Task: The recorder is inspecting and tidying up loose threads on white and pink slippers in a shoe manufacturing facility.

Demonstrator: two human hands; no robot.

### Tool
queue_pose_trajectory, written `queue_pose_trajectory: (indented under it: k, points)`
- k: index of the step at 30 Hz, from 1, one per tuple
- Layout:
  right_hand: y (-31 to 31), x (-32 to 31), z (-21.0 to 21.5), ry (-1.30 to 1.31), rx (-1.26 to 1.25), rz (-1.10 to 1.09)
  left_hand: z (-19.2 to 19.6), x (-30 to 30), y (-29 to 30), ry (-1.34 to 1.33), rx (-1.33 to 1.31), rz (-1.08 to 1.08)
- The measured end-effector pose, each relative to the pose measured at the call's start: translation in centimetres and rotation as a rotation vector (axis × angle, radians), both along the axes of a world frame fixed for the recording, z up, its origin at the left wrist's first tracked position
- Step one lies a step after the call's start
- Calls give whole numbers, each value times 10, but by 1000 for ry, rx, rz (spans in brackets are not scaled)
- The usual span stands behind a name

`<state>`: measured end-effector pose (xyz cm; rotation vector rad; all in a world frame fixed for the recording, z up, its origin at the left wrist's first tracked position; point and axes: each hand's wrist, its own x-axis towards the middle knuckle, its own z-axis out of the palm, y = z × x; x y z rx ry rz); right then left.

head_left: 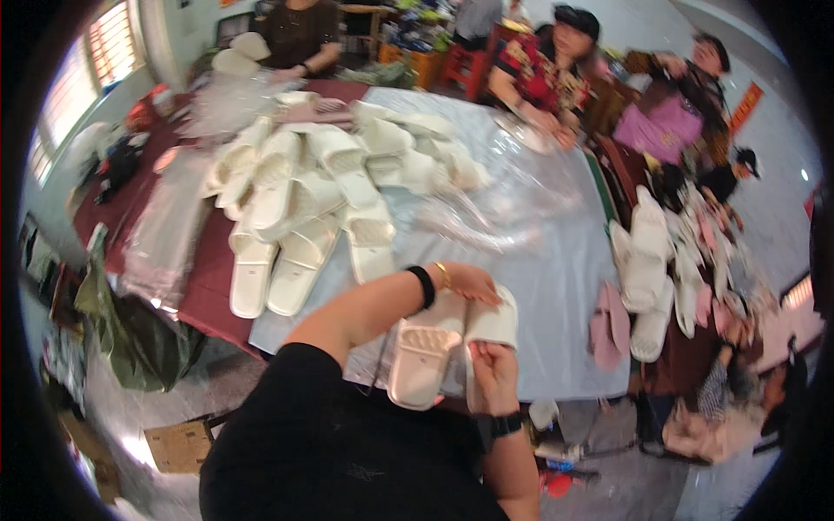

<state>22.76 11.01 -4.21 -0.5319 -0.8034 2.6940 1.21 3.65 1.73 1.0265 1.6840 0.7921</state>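
A pair of off-white slippers is held side by side at the table's near edge. The left slipper (420, 366) shows its open footbed, pinkish in the light, with a small mark on it. On the right slipper (493, 325) the broad strap faces up. My left hand (471, 284) reaches across the far end of the pair, its fingers closed at the right slipper's far end; part of the grip is hidden. My right hand (495, 372) pinches the right slipper at the near edge of its strap.
A heap of white slippers (300, 174) covers the table's left half. Clear plastic bags (165, 230) lie left of it, more plastic film (486, 213) to its right. White and pink slippers (645, 260) are piled at right. Several people sit around; one person (547, 78) works opposite.
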Motion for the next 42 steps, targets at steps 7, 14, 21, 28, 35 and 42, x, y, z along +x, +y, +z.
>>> queue_pose_trajectory:
  k: [7,14,21,28,35,42]
  points:
    - [9,-5,-5,-76,-248,42,6,7,2,169,-14,-62]
    - [10,-6,1,-25,-326,23,-1,5,5,209,-52,-65]
    - [-2,-13,-5,38,-327,-40,-7,2,7,267,-108,-103]
    - [-2,-14,-4,23,-399,8,-11,-2,4,205,-104,-100]
    - [-5,-16,-3,13,-382,-1,7,4,0,142,-77,-57]
    - [-1,-18,-22,131,-386,74,14,8,5,278,-156,-115]
